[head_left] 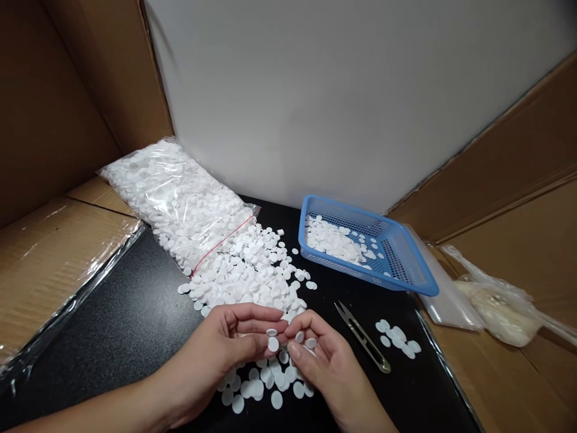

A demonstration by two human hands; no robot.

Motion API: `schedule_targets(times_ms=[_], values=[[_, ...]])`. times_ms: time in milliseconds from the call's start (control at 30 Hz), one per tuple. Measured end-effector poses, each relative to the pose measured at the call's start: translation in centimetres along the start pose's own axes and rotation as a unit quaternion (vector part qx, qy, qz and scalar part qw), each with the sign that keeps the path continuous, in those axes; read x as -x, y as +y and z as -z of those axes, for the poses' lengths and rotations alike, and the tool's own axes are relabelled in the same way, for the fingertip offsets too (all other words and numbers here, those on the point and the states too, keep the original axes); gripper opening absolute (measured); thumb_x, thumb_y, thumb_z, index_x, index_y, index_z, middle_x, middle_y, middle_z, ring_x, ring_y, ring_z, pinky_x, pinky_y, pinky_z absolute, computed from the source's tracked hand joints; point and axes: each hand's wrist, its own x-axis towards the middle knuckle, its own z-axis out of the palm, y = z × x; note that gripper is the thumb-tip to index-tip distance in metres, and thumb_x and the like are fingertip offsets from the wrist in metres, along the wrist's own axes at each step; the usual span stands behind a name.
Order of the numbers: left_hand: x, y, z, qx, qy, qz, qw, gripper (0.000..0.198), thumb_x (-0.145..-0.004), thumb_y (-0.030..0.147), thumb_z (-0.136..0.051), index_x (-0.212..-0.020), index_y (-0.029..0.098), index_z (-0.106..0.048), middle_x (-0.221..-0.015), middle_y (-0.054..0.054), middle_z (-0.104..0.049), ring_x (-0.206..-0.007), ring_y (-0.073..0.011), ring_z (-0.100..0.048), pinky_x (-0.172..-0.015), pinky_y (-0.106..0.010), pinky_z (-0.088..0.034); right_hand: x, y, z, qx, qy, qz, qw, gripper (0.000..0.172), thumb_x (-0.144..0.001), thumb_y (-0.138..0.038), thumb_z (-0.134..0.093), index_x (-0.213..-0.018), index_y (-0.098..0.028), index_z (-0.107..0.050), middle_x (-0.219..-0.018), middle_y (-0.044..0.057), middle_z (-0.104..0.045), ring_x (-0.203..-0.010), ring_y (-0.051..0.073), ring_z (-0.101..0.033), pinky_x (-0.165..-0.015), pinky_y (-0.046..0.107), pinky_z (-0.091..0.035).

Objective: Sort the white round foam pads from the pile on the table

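My left hand (228, 343) is closed, with thumb and fingers around small white discs (273, 344). Close beside it, my right hand (327, 364) is also closed, and a few white discs (311, 343) show between its thumb and curled fingers. Both hands' fingertips nearly meet, low over a loose pile of the same discs (246, 276) on the black tabletop (174, 307). More discs (277, 399) lie scattered under and in front of the hands. The pile spills from the mouth of a clear zip bag (175, 198) with a red strip, full of discs.
A blue perforated basket (360, 273) holding discs stands at the back right. Thread snips (363, 337) lie to the right of my right hand, beside a small group of discs (399, 338). Further right is a knotted plastic bag (502, 310). Cardboard walls (509, 138) flank the table.
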Motion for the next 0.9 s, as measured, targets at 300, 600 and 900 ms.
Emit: schedule_targets(times_ms=[300, 600, 900], values=[[0.0, -0.1, -0.4, 0.027, -0.007, -0.007, 1.0, 0.028, -0.081, 0.035, -0.08, -0.101, 0.015, -0.079, -0.1, -0.011, -0.08, -0.095, -0.0201, -0.073, -0.09, -0.026, -0.053, 0.1, 2.3, -0.2, 0.196, 0.072, 0.133, 0.969, 0.018, -0.083, -0.039, -0.07, -0.077, -0.022, -0.067, -0.066, -0.001, -0.061, -0.058, 0.015, -0.055, -0.049, 0.022, -0.043], [0.0, 0.1, -0.4, 0.091, 0.0, 0.018, 0.996, 0.03, -0.074, 0.028, -0.088, -0.098, 0.014, -0.079, -0.101, -0.014, -0.08, -0.102, -0.0249, -0.074, -0.098, -0.033, -0.055, 0.1, 1.4, -0.1, 0.212, 0.05, 0.15, 0.964, 0.024, -0.091, -0.038, -0.061, -0.073, -0.022, -0.059, -0.067, -0.002, -0.063, -0.061, 0.014, -0.057, -0.057, 0.023, -0.045], [-0.1, 0.1, -0.2, 0.062, 0.017, -0.001, 0.998, 0.037, -0.063, 0.019, -0.093, -0.097, 0.016, -0.079, -0.099, -0.01, -0.081, -0.09, -0.0196, -0.075, -0.085, -0.026, -0.056, -0.2, 0.3, -0.5, 0.039, -0.034, -0.007, 0.999, 0.04, -0.086, -0.058, -0.066, -0.082, -0.023, -0.049, -0.059, -0.006, -0.056, -0.046, 0.009, -0.038, -0.044, 0.02, -0.029]])
